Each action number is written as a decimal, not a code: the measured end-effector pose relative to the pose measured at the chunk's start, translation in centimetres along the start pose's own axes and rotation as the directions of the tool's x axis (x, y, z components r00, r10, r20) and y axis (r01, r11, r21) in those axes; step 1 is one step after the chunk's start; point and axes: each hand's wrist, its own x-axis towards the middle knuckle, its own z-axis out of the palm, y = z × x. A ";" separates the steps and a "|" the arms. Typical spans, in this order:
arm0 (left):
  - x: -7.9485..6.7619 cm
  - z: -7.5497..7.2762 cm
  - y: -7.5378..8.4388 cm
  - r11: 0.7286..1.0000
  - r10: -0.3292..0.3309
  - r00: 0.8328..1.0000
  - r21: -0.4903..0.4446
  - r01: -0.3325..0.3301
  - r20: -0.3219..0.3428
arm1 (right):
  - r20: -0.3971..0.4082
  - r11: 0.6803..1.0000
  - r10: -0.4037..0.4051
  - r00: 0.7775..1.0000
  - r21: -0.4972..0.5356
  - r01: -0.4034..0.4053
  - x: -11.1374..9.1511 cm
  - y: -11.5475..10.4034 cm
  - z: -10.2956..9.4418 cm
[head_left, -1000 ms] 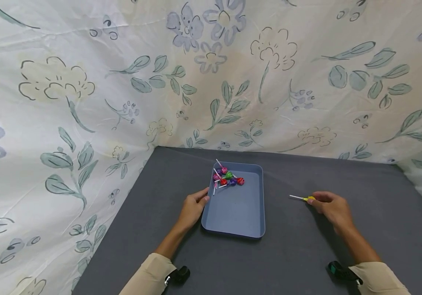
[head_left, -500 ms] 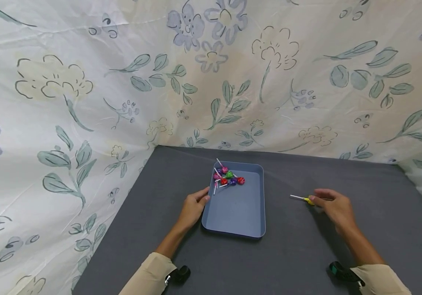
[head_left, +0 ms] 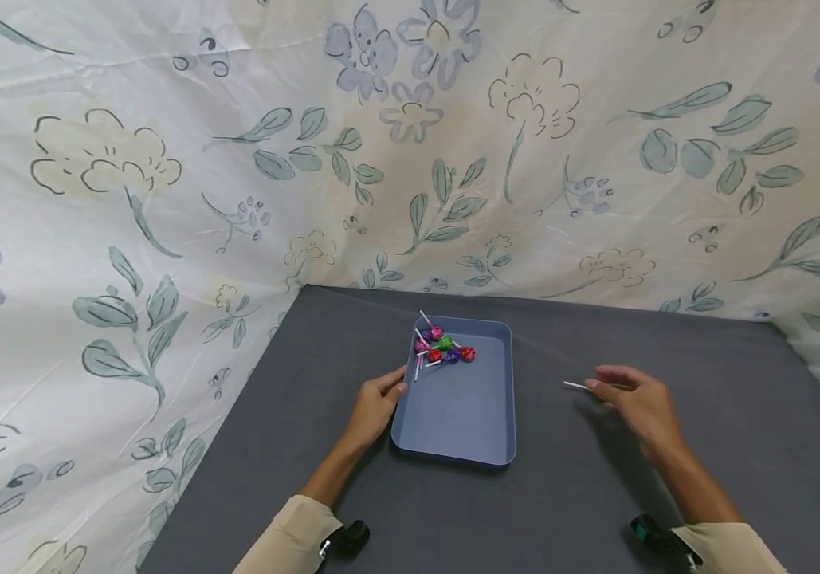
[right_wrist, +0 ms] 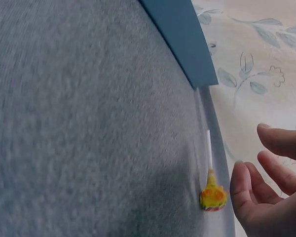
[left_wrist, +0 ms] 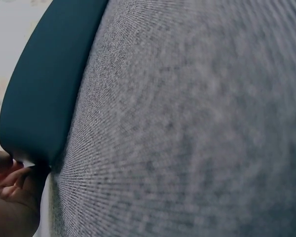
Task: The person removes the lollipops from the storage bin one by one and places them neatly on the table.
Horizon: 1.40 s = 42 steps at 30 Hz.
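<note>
Pinches smooth blue tray (head_left: 458, 418) by left edge with left grip (head_left: 372, 410), on grey woven counter (head_left: 553, 510) before floral cloth (head_left: 453, 239). Holds right grip (head_left: 642, 405) apart just beside yellow lollipop (right_wrist: 213, 196), between tray and counter's right edge.

It struck me as a small screened-off work corner, though whether in a home or a studio I couldn't tell. Pale cloth (head_left: 453, 119) printed with flowers and leaves hung behind and along both sides of a dark grey tabletop (head_left: 524, 510), where a black camera (head_left: 352, 538) was strapped at each wrist.
</note>
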 end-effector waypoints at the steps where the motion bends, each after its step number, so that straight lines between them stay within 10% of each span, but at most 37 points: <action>1: 0.0 0.0 0.0 1.000 0.000 1.000 -0.004 0.000 0.002 | 0.000 1.000 -0.003 1.000 0.006 0.003 -0.1 -0.1 0.1; 42: -0.4 -0.3 0.2 1.000 0.000 1.000 0.005 0.000 0.016 | 0.157 0.988 0.002 0.988 0.153 -0.026 -3.3 -5.5 6.0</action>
